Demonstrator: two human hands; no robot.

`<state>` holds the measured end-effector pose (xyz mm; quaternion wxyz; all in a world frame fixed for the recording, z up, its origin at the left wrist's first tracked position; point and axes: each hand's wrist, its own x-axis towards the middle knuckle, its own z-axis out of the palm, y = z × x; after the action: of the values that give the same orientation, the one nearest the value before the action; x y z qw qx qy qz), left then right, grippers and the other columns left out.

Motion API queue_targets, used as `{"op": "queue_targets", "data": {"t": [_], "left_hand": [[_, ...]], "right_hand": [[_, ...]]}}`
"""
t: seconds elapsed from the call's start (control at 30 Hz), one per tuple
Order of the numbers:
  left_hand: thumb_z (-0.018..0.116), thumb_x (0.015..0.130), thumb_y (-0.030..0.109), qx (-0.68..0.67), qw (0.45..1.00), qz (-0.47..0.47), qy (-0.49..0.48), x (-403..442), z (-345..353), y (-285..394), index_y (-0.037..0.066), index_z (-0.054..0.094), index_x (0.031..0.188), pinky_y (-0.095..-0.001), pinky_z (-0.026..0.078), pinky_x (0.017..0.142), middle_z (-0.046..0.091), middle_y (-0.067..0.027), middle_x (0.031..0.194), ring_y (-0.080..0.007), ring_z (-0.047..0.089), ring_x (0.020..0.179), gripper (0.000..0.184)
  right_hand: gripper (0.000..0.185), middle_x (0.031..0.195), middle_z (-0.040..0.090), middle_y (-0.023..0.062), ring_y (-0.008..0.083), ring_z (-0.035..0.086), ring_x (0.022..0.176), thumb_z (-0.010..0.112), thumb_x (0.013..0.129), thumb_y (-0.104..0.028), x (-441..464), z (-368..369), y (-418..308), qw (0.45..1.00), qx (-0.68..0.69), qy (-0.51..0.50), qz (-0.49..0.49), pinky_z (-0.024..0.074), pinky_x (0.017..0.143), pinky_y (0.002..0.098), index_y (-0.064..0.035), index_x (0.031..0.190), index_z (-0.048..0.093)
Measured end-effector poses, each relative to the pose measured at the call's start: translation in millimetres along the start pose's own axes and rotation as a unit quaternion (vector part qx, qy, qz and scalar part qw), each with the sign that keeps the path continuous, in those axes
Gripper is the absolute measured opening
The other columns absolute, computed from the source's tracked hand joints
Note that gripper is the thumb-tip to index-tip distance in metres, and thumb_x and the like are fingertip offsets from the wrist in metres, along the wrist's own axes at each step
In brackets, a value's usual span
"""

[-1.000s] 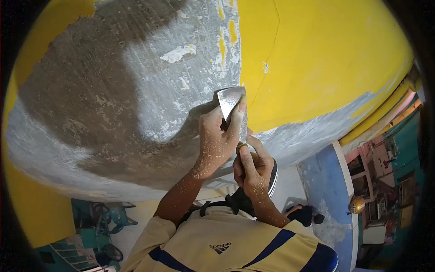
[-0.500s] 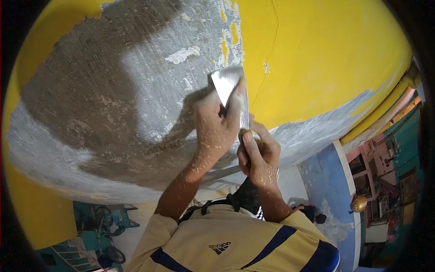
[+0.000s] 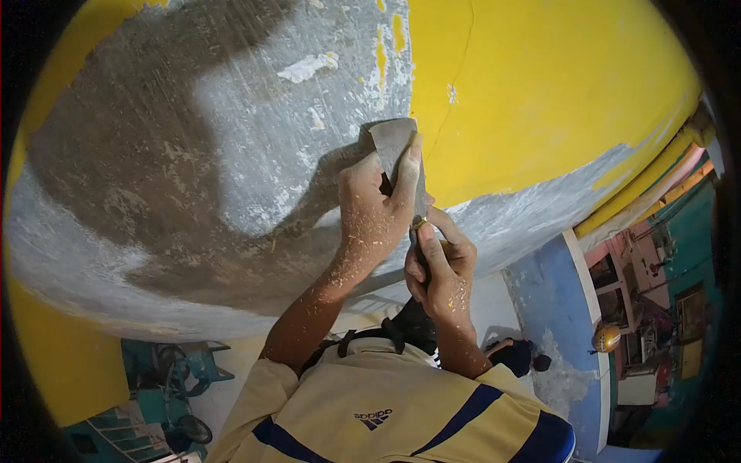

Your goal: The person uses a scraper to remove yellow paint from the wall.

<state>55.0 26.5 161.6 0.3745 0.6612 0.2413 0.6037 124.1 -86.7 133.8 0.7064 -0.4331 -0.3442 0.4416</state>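
Observation:
A metal scraper (image 3: 395, 139) lies with its wide edge against the wall, beside the border between bare grey plaster (image 3: 255, 147) and yellow paint (image 3: 532, 100). My left hand (image 3: 369, 212) is closed around the blade, with the thumb pressed along its right side. Below it, my right hand (image 3: 446, 270) wraps the dark handle, thumb on top near the brass-coloured collar. Pale flakes and dust speckle both hands and forearms. The palm-side fingers of my left hand are partly hidden.
A white patch (image 3: 309, 67) and yellow paint remnants (image 3: 381, 58) mark the plaster. A thin crack runs down the yellow area. Below are a bicycle (image 3: 181, 378), a person in dark clothing (image 3: 513, 356), a blue wall (image 3: 552, 301) and a round orange object (image 3: 607, 338).
The scraper's wide edge has shifted slightly right and down relative to the wall marks, and its blade no longer glares. Both hands keep their hold. The view has shifted a little.

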Motion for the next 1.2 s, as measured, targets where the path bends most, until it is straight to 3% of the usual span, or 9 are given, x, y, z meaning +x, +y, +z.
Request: {"op": "queue_targets", "data": {"t": [0.13,0.17,0.3,0.4,0.67,0.77,0.87,0.9,1.2], "left_hand": [[0.064,0.1,0.02,0.079,0.997,0.013,0.014,-0.6,-1.2,7.8,-0.005,0.059,0.072,-0.0312,0.038,0.046,0.054,-0.0034,0.055,-0.0043,0.048,0.056,0.038],[0.063,0.1,0.021,0.004,1.0,-0.005,0.025,-0.8,4.4,-2.4,-0.006,0.061,0.074,-0.032,0.037,0.046,0.054,-0.0035,0.055,-0.0045,0.048,0.057,0.038],[0.062,0.102,0.021,0.029,0.999,-0.042,0.01,-5.8,1.5,-3.7,-0.005,0.071,0.104,-0.0258,0.046,0.058,0.067,-0.0016,0.077,-0.005,0.059,0.069,0.027],[0.063,0.1,0.022,-0.001,0.997,0.044,0.063,-3.7,12.1,-4.0,-0.007,0.067,0.086,-0.0308,0.04,0.05,0.059,-0.0043,0.061,-0.0065,0.051,0.059,0.032],[0.063,0.1,0.024,-0.03,0.997,-0.061,0.03,-0.1,8.2,4.0,-0.005,0.066,0.082,-0.0301,0.041,0.05,0.058,-0.0027,0.059,-0.0064,0.051,0.056,0.034],[0.063,0.101,0.024,0.015,0.996,0.05,0.067,11.3,12.1,2.6,-0.005,0.065,0.08,-0.0299,0.04,0.048,0.056,-0.002,0.058,-0.0064,0.049,0.054,0.036],[0.062,0.102,0.024,0.031,0.997,0.037,0.053,22.2,8.2,15.6,-0.004,0.071,0.093,-0.0249,0.044,0.055,0.064,0.0014,0.069,-0.0046,0.055,0.062,0.031],[0.063,0.101,0.023,-0.03,0.997,0.034,0.066,22.5,11.5,24.4,-0.004,0.066,0.08,-0.0314,0.038,0.048,0.055,-0.003,0.057,-0.006,0.048,0.055,0.034],[0.063,0.1,0.022,0.0,0.997,0.043,0.061,25.3,9.4,19.4,-0.004,0.065,0.079,-0.0337,0.038,0.047,0.053,-0.0054,0.056,-0.0098,0.048,0.051,0.034]], "right_hand": [[0.036,0.07,0.053,-0.0022,0.0036,0.042,0.048,0.057,0.105,-0.019,-1.7,-1.3,-4.7,1.0,-0.015,-0.01,-0.002,0.0284,0.038,0.0217,-0.0035,0.137,0.056],[0.036,0.064,0.051,-0.0025,0.003,0.04,0.046,0.058,0.105,-0.02,-1.2,2.3,-4.3,1.0,-0.006,0.002,-0.006,0.0275,0.039,0.0217,-0.004,0.136,0.057],[0.033,0.057,0.049,-0.0029,0.0032,0.037,0.043,0.058,0.105,-0.021,4.1,-6.4,5.2,0.998,-0.051,-0.003,-0.03,0.0266,0.04,0.0226,-0.0052,0.133,0.061],[0.032,0.057,0.049,-0.003,0.0032,0.039,0.044,0.058,0.105,-0.022,4.1,-11.8,6.4,0.998,-0.059,0.002,-0.017,0.0268,0.04,0.0224,-0.0058,0.133,0.062],[0.032,0.055,0.047,-0.0037,0.0026,0.038,0.042,0.059,0.104,-0.022,4.9,-2.6,-4.2,0.999,-0.048,0.013,-0.02,0.0259,0.038,0.0224,-0.0036,0.13,0.063],[0.031,0.055,0.047,-0.004,0.0024,0.037,0.042,0.058,0.105,-0.021,15.8,-4.4,-9.3,0.996,-0.068,-0.013,-0.047,0.0254,0.039,0.0227,-0.0036,0.13,0.062],[0.032,0.056,0.047,-0.0041,0.0021,0.036,0.043,0.059,0.105,-0.021,17.6,10.8,-18.3,0.996,-0.027,-0.008,-0.08,0.025,0.039,0.0227,-0.0036,0.131,0.062],[0.033,0.057,0.048,-0.004,0.0021,0.036,0.043,0.059,0.104,-0.021,13.2,12.6,-21.6,0.997,-0.026,-0.013,-0.072,0.0247,0.039,0.0222,-0.0041,0.133,0.061],[0.034,0.058,0.046,-0.0037,0.0027,0.037,0.043,0.059,0.104,-0.021,15.9,6.3,-24.3,0.997,-0.049,-0.014,-0.055,0.026,0.037,0.0214,-0.0035,0.133,0.059]]}}
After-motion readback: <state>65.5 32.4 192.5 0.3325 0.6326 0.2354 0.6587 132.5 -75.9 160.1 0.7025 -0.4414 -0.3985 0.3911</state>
